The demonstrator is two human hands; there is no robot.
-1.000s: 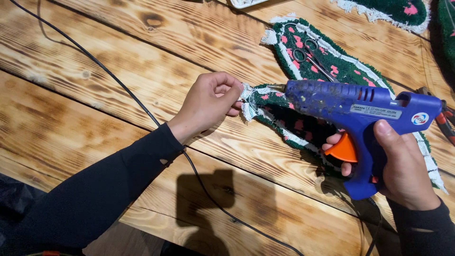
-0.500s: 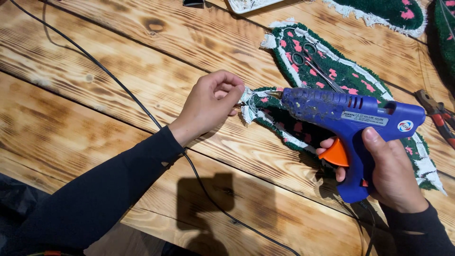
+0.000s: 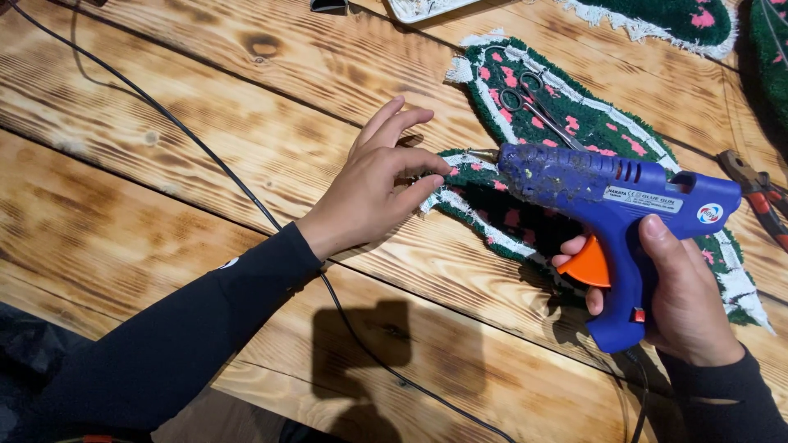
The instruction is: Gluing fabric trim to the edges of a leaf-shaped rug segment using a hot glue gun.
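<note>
The green tufted piece with pink spots (image 3: 492,215) lies flat on the wooden table (image 3: 205,148), a little right of the middle, and its white fringed edge is turned up at the left end. I see my left hand (image 3: 373,193) just beside this end: the hand is open, the fingers spread, and the fingertips (image 3: 433,176) touch the fringe and press it down. My right hand (image 3: 685,299) is closed around the grip of the blue glue gun (image 3: 611,217), with one finger on the orange trigger. The metal nozzle (image 3: 484,153) points left and stays just above the folded edge, very near to the left fingertips.

In my judgement, this nearness is the main risk. If glue comes out while the fingers rest so near, it can burn them (the nozzle itself is probably hot also). Too much glue could soak into the pile.

A black cable (image 3: 197,156) crosses the table under my left forearm; I could catch it with the sleeve. Scissors (image 3: 533,102) lie on a second tufted piece (image 3: 607,131) behind, and pliers (image 3: 759,193) lie at the right edge.
</note>
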